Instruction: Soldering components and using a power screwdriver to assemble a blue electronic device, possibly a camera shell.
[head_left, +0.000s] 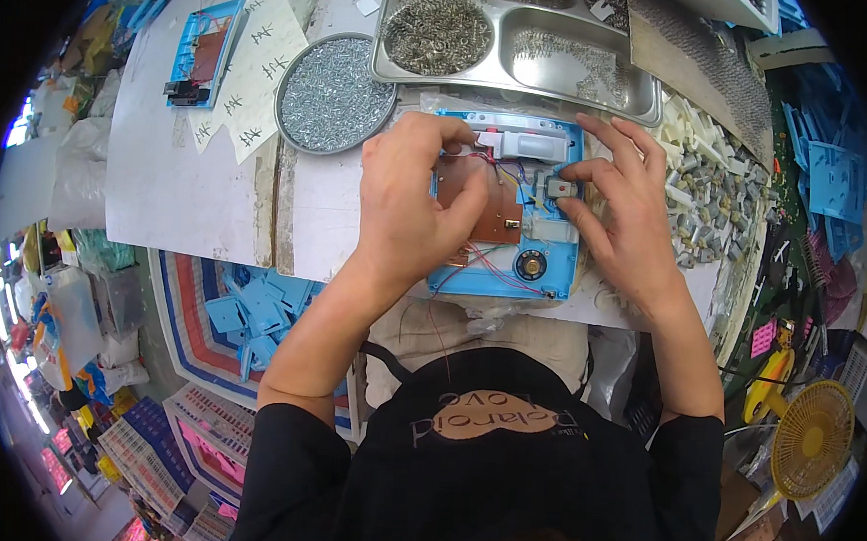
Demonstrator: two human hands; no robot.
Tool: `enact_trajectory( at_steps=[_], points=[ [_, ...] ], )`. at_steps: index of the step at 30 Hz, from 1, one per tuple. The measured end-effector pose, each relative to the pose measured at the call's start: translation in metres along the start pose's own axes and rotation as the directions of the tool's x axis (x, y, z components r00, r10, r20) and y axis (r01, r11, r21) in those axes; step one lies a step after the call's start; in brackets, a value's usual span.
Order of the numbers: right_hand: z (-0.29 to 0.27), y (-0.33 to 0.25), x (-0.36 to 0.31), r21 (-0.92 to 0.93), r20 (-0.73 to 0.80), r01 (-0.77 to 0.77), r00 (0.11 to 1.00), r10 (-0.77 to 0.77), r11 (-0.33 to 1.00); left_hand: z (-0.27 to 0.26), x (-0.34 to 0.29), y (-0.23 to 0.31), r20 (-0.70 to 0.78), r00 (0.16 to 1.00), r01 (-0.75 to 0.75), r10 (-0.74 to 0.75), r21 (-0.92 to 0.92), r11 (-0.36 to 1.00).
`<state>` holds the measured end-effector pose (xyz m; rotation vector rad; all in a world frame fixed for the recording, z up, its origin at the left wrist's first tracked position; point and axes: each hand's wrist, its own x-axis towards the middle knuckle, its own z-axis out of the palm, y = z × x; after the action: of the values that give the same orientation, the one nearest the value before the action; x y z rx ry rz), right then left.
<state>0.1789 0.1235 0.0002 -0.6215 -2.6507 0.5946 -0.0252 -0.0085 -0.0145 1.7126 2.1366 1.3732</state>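
The left hand curls, the right hand spreads; their grip I cannot tell. The blue plastic casing seems light, stiff; wires look fragile, so edges suit holding.

Elec. assy. workshop: wired blue casing, dish w/ metal pcs., divided tray

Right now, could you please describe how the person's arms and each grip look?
Black, loose sleeves cover the upper arms: the left sleeve and right sleeve end around the elbows. The left forearm and right forearm are uncovered. The left grip and right grip are ungloved hands. I see no watch, bracelet or cable on either wrist.
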Motion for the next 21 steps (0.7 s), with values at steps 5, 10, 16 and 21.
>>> enact_trajectory(
  at_steps=[5,10,16,21],
  points=[
    [-0.006,-0.001,0.004,-0.019,0.059,-0.021,0.998,0.022,1.000,-0.004,-0.010,0.008,0.024,0.997,-0.071,0.070,0.034,0.997],
    [-0.008,-0.002,0.000,-0.004,0.022,-0.029,0.999,0.029,1.000,0.012,-0.010,0.015,0.000,0.969,-0.248,0.248,0.036,0.968],
    [-0.037,0.007,-0.035,0.003,-0.094,-0.095,0.991,0.094,0.996,0.011,0.001,0.012,0.217,0.904,-0.372,0.368,-0.024,0.928],
    [-0.093,0.074,-0.140,0.393,-0.400,-0.415,0.726,0.559,0.820,0.023,0.008,0.012,0.202,0.924,-0.299,0.326,-0.150,0.942]
  ],
)
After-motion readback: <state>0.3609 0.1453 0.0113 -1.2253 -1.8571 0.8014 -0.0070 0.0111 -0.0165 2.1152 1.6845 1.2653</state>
